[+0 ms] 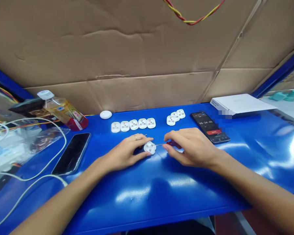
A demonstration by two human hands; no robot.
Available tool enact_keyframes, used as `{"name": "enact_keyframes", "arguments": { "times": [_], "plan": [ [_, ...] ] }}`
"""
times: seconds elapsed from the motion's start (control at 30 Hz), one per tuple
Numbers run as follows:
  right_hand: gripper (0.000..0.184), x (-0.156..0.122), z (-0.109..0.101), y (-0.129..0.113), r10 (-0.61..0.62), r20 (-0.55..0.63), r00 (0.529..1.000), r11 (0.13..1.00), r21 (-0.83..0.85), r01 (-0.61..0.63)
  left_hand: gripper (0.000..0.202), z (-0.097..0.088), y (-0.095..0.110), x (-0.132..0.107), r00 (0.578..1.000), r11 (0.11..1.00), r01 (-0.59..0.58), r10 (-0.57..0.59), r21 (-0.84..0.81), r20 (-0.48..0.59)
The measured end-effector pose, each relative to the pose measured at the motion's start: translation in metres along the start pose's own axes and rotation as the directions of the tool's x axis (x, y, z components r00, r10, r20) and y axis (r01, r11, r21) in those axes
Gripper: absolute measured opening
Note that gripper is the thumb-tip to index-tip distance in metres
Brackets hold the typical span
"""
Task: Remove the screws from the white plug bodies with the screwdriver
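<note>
My left hand [124, 153] grips a small white plug body [150, 147] by its edge, low over the blue table top [147, 199]. My right hand [189, 147] pinches a thin screwdriver with a red handle [172, 143], and its metal shaft reaches to the plug body. The fingers hide most of the handle. Beyond the hands lies a row of several white plug parts [133, 124], with a group of 3 more [175, 117] to their right.
A smartphone showing a timer [209, 127] lies right of the plug parts, and a black smartphone [72, 153] lies left of my left hand. Behind stand a plastic bottle [63, 111] and a white box [240, 103]. White cables [41, 169] trail at left. Cardboard [117, 49] forms the back wall.
</note>
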State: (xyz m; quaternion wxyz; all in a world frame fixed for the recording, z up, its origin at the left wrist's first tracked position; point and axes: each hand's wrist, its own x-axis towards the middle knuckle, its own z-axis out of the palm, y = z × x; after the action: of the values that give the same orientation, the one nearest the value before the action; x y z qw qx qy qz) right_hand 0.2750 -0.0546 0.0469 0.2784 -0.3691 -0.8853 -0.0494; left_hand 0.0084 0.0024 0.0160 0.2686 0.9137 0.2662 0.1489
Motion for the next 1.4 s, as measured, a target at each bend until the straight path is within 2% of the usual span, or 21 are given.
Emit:
{"name": "enact_keyframes", "arguments": {
  "times": [0.13, 0.2, 0.27, 0.37, 0.53, 0.63, 0.8, 0.97, 1.07, 1.17, 1.3, 1.4],
  "plan": [
    [0.012, 0.0004, 0.0017, 0.0008, -0.059, -0.014, 0.998, 0.998, -0.002, 0.059, 0.046, 0.0001, -0.0001, 0.0000, 1.000, 1.000, -0.002, 0.002, -0.002, 0.005],
    [0.017, 0.0015, 0.0009, -0.0002, -0.080, -0.015, 0.997, 0.996, 0.035, 0.080, 0.046, 0.0000, -0.0002, -0.0002, 1.000, 1.000, -0.006, 0.006, -0.003, 0.007],
    [0.019, 0.0021, -0.0004, -0.0008, -0.066, -0.017, 0.998, 0.996, 0.051, 0.067, 0.046, 0.0000, -0.0005, -0.0005, 1.000, 1.000, -0.003, 0.003, -0.001, 0.007],
    [0.012, 0.0017, -0.0012, 0.0005, -0.062, -0.032, 0.998, 0.998, -0.004, 0.062, 0.047, 0.0002, -0.0010, -0.0007, 1.000, 1.000, 0.000, 0.000, -0.002, 0.004],
    [0.015, 0.0020, -0.0006, 0.0018, -0.184, -0.057, 0.981, 0.982, -0.044, 0.182, 0.046, 0.0006, -0.0006, -0.0004, 1.000, 1.000, -0.006, 0.006, -0.020, 0.012],
    [0.017, 0.0030, -0.0018, 0.0008, -0.149, -0.034, 0.988, 0.989, -0.019, 0.148, 0.047, 0.0004, -0.0004, -0.0004, 1.000, 1.000, -0.004, 0.004, -0.022, 0.006],
    [0.015, 0.0041, -0.0031, 0.0001, -0.122, -0.025, 0.992, 0.990, -0.075, 0.120, 0.047, -0.0003, -0.0002, -0.0008, 1.000, 1.000, 0.003, -0.003, -0.013, 0.004],
    [0.018, 0.0065, -0.0039, -0.0014, -0.109, -0.027, 0.994, 0.994, 0.002, 0.109, 0.047, -0.0010, 0.0009, -0.0009, 1.000, 1.000, 0.013, -0.013, 0.000, 0.019],
    [0.010, 0.0060, -0.0027, -0.0004, -0.073, -0.034, 0.997, 0.997, -0.031, 0.072, 0.046, -0.0008, 0.0010, -0.0009, 1.000, 1.000, 0.011, -0.011, 0.003, 0.011],
    [0.008, 0.0045, -0.0009, 0.0010, -0.092, -0.049, 0.995, 0.995, -0.030, 0.091, 0.046, -0.0004, 0.0002, -0.0009, 1.000, 1.000, 0.000, 0.000, -0.004, 0.004],
    [0.028, 0.0034, -0.0015, 0.0006, -0.068, -0.023, 0.997, 0.996, 0.047, 0.069, 0.047, 0.0002, -0.0014, -0.0009, 1.000, 1.000, -0.006, 0.006, -0.001, 0.001],
    [0.022, 0.0032, -0.0024, 0.0007, -0.035, -0.013, 0.999, 0.999, 0.025, 0.036, 0.048, 0.0003, -0.0015, -0.0008, 1.000, 1.000, -0.013, 0.013, 0.004, -0.002]
  ]
}}
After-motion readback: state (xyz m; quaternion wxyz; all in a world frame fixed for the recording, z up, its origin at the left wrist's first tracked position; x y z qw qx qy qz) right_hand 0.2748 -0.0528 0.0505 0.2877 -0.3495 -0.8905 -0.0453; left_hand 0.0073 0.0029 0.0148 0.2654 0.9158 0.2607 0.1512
